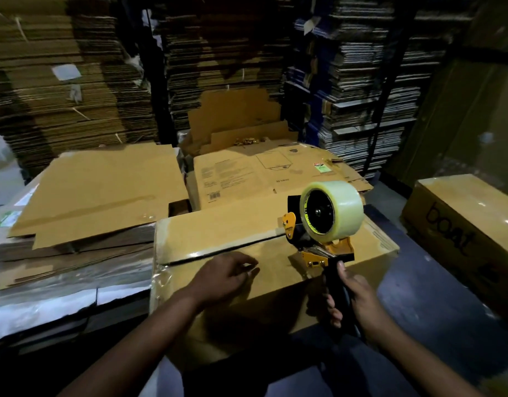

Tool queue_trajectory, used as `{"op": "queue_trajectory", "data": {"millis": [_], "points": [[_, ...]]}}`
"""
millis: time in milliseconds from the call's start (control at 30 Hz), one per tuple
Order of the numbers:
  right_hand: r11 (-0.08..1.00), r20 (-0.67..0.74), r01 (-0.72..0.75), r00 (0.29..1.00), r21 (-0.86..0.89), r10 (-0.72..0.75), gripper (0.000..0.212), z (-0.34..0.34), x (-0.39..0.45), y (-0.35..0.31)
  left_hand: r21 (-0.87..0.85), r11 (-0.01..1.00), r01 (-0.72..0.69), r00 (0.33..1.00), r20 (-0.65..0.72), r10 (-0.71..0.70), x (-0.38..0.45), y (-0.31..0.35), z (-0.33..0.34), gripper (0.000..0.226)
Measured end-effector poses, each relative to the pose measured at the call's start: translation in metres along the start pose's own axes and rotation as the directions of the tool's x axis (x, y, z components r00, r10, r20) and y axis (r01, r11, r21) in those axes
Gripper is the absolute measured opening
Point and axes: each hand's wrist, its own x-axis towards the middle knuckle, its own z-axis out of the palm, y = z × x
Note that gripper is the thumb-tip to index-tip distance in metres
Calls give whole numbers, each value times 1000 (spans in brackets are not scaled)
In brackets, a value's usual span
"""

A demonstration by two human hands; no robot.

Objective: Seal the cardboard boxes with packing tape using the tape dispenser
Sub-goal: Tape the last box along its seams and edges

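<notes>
The brown cardboard box is taken as the landmark. At its near right edge, the black handle of the yellow-and-black tape dispenser is gripped by the right hand, the clear roll raised, probably for starting a strip. On its near flap the left hand is rested, fingers loosely curled, holding nothing, apparently to keep the untaped seam closed. Beyond it, flattened brown cartons are stacked.
</notes>
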Motion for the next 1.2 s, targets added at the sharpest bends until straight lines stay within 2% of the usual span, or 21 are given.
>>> {"op": "queue_trajectory", "data": {"millis": [100,233,333,433,600,667,767,867,933,1000,1100,1200], "points": [[1000,-38,-3,999,9,3,65,-21,5,-11,76,997,-28,1000,-9,29,44,25,19,37],[1000,-110,-20,994,2,20,68,-57,14,-25,74,992,-101,994,-34,104,106,66,45,40],[1000,-146,-30,989,8,31,70,-93,25,-39,110,989,-103,992,-64,110,156,93,66,41],[1000,-161,1,987,-11,-3,71,-125,36,-53,225,965,-133,985,-79,154,197,106,85,45],[998,-172,-37,985,-48,28,56,-172,53,-80,390,894,-221,965,-46,259,246,114,112,43],[999,-157,-34,987,-29,29,53,-190,61,-85,396,882,-254,954,-47,296,251,122,119,43],[998,-133,-50,990,44,55,53,-210,71,-86,307,933,-191,959,-143,243,261,124,128,34],[996,-102,-80,991,33,83,67,-228,78,-83,285,949,-137,972,-144,184,277,125,136,25],[997,-66,-77,995,21,78,69,-235,80,-82,225,969,-99,976,-167,139,284,132,139,20],[997,-41,-80,996,17,81,69,-240,83,-81,119,992,-47,976,-208,71,288,140,141,18],[996,-41,-85,996,7,85,56,-240,85,-82,-111,991,68,938,-332,-102,290,146,146,13],[995,-30,-101,994,-12,101,55,-238,88,-83,-307,942,137,914,-328,-240,291,149,148,20]]}}
